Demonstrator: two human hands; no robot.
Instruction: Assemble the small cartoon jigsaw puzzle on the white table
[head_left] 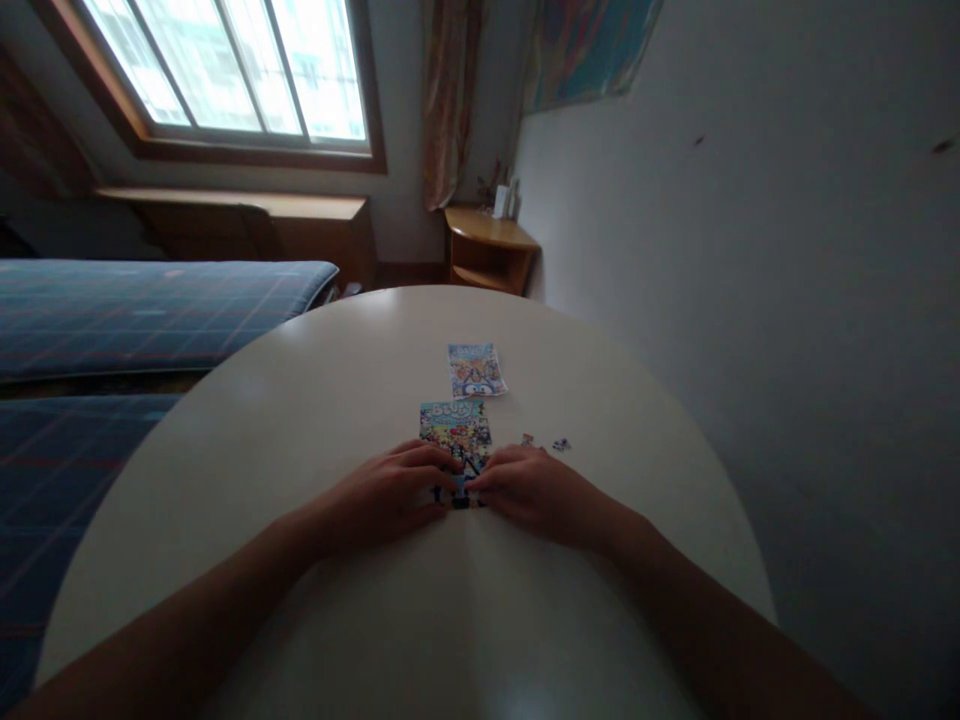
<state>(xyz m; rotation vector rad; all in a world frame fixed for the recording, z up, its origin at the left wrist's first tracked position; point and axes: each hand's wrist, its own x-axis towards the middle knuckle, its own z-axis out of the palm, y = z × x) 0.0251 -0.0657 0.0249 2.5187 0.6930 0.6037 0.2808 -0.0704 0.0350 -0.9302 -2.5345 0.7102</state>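
A colourful jigsaw puzzle (455, 425) with cartoon figures and a lettered top lies flat on the white table, largely assembled. My left hand (394, 490) rests along its left edge, fingers stretched out over the lower part. From the right, my right hand (529, 490) has its fingers pressed together at the puzzle's lower right. Whatever is between those fingertips is hidden. Just beyond the right hand lie a few loose puzzle pieces (562, 444). Behind the puzzle is a small printed picture sheet (476, 371) in similar colours.
The round white table (300, 400) reaches close to the grey wall (787, 280) on the right. Left of it stands a bed with a blue plaid mattress (150, 310). A wooden corner shelf (491, 232) and a window (247, 70) are at the back.
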